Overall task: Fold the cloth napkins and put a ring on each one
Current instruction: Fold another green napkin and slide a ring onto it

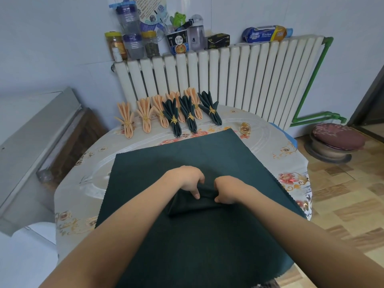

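Note:
A dark green napkin [187,154] lies spread over the round table, its near corner folded up into a raised pleat [193,204] at the middle. My left hand [188,179] pinches the pleat from the left, fingers curled down onto the cloth. My right hand [226,191] pinches the same pleat from the right. A loose gold ring [245,127] stands on the table beyond the napkin's far right corner. At the table's far edge stands a row of folded napkins with gold rings: several peach ones [145,115] and three dark green ones [188,115].
The table wears a floral tablecloth [83,183]. A white radiator [239,80] behind it carries jars, bottles and packets. A grey cabinet [35,152] stands at the left, a cushioned stool [334,142] on the floor at the right.

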A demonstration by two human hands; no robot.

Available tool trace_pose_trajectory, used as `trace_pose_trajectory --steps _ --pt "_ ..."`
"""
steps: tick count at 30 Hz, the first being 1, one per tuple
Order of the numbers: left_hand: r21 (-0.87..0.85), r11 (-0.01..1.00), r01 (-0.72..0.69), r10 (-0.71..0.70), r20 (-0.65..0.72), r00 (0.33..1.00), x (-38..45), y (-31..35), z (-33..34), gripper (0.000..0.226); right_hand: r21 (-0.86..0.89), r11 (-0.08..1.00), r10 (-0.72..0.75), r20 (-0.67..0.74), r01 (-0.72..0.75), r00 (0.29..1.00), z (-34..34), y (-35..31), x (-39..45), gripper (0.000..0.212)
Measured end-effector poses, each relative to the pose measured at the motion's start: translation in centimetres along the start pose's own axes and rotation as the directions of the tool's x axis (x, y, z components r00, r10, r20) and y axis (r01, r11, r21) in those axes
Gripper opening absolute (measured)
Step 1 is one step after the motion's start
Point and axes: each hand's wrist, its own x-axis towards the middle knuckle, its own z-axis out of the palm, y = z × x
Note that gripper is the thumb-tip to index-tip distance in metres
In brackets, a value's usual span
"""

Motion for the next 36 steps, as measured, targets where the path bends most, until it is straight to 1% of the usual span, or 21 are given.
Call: trace_pose_trajectory --steps 3,6,8,10,15,18,20,21,23,25,26,27,29,30,32,33,34,36 --pt "-0.003 1.000 -0.019 0.019 -0.035 0.999 -0.9 0.4 0.0 0.055 -0.016 1.000 -0.015 -0.025 0.014 1.000 0.4 -0.1 -0.4 0.029" --pt "0.021 0.999 -0.046 0.047 -0.082 0.996 -1.7 0.6 0.0 0.036 0.002 1.000 -0.017 -0.089 0.017 0.996 0.8 0.1 -0.9 0.027" --pt "0.052 0.997 -0.054 0.060 -0.106 0.993 -2.4 0.8 0.0 0.027 -0.012 1.000 -0.028 -0.145 0.027 0.989 1.1 0.1 -1.4 0.025" --pt "0.071 0.996 -0.053 0.061 -0.117 0.991 -2.9 0.9 0.1 0.025 -0.050 0.998 -0.056 -0.199 0.047 0.978 1.6 0.1 -1.8 0.025" --pt "0.107 0.994 -0.035 0.047 -0.110 0.993 -3.9 1.2 1.1 0.030 -0.160 0.978 -0.176 -0.296 0.133 0.939 2.9 0.0 -2.9 0.025" --pt "0.255 0.967 -0.025 0.066 -0.154 0.986 -5.0 1.7 1.1 0.030 -0.226 0.963 -0.218 -0.318 0.150 0.923 2.9 -0.3 -3.2 0.025" --pt "0.367 0.930 0.007 0.084 -0.230 0.970 -5.4 2.1 1.1 0.023 -0.231 0.963 -0.221 -0.369 0.142 0.903 2.8 -0.3 -3.1 0.024" --pt "0.423 0.906 0.032 0.097 -0.280 0.955 -5.7 2.3 0.9 0.017 -0.234 0.962 -0.227 -0.413 0.139 0.882 2.8 -0.4 -3.1 0.022" --pt "0.506 0.857 0.096 0.109 -0.359 0.927 -6.4 2.8 0.6 0.008 -0.246 0.960 -0.252 -0.550 0.134 0.796 2.9 -0.6 -2.9 0.020" --pt "0.519 0.844 0.133 0.103 -0.400 0.911 -7.0 3.1 0.7 0.007 -0.233 0.961 -0.265 -0.633 0.148 0.728 3.2 -0.6 -2.7 0.033" --pt "0.515 0.847 0.127 0.107 -0.400 0.910 -7.4 3.5 1.0 0.007 -0.225 0.961 -0.272 -0.661 0.161 0.700 3.5 -0.4 -2.7 0.037" --pt "0.540 0.833 0.120 0.113 -0.380 0.918 -7.7 3.7 1.8 0.009 -0.236 0.954 -0.296 -0.667 0.183 0.683 3.9 -0.3 -2.7 0.038" --pt "0.520 0.843 0.139 0.083 -0.381 0.921 -9.0 4.6 3.6 0.029 -0.281 0.917 -0.398 -0.652 0.282 0.645 5.0 0.3 -2.9 0.036" --pt "0.500 0.852 0.154 0.085 -0.424 0.902 -9.4 4.9 4.5 0.033 -0.279 0.897 -0.441 -0.626 0.344 0.643 5.6 0.6 -3.1 0.034" --pt "0.439 0.889 0.131 0.034 -0.349 0.937 -9.4 4.8 6.0 0.023 -0.224 0.880 -0.464 -0.594 0.418 0.657 6.1 1.2 -3.4 0.030" --pt "0.432 0.892 0.136 0.001 -0.301 0.954 -8.9 4.4 6.7 0.020 -0.163 0.883 -0.445 -0.586 0.440 0.677 6.1 1.5 -3.5 0.027" --pt "0.381 0.914 0.136 -0.022 -0.289 0.957 -8.9 4.0 6.7 0.022 -0.095 0.888 -0.421 -0.565 0.451 0.710 5.8 1.6 -3.5 0.023" --pt "0.241 0.959 0.151 -0.074 -0.300 0.951 -9.4 2.5 5.7 0.023 0.044 0.896 -0.361 -0.505 0.441 0.784 4.9 1.8 -3.3 0.017"
